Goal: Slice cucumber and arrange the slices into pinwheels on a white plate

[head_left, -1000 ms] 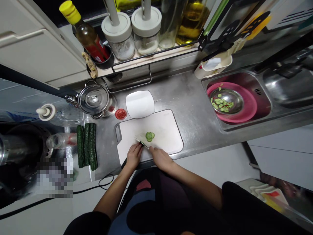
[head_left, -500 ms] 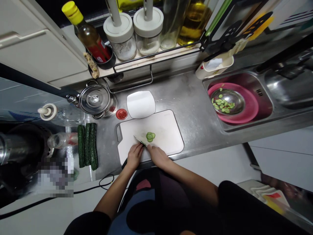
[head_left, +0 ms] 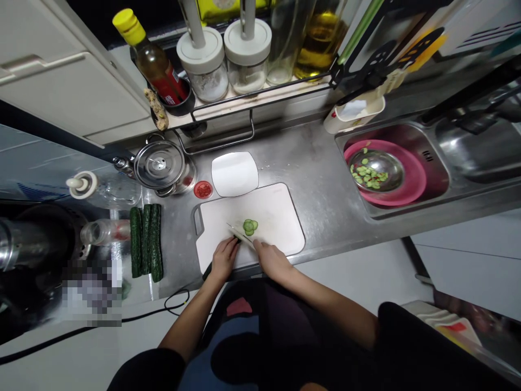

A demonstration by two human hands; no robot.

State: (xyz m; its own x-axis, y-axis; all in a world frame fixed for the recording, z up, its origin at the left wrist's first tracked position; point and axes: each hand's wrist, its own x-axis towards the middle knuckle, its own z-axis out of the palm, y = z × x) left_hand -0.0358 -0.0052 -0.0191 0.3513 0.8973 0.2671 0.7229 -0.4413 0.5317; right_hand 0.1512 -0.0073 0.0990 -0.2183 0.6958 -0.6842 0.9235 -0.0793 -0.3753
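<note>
Knife (head_left: 244, 236) over board (head_left: 280, 222), near front edge — right grip (head_left: 272, 259) clamped on it, left grip (head_left: 223, 259) on cucumber (head_left: 207, 271).

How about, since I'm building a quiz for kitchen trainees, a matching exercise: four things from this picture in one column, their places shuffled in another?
Things
1. Knife
2. Basin
3. Whole cucumbers
4. Plate

Places
A. At the far edge of the board
B. In the right hand
C. Left of the board
D. In the sink

Pairs: 1-B, 2-D, 3-C, 4-A
</note>
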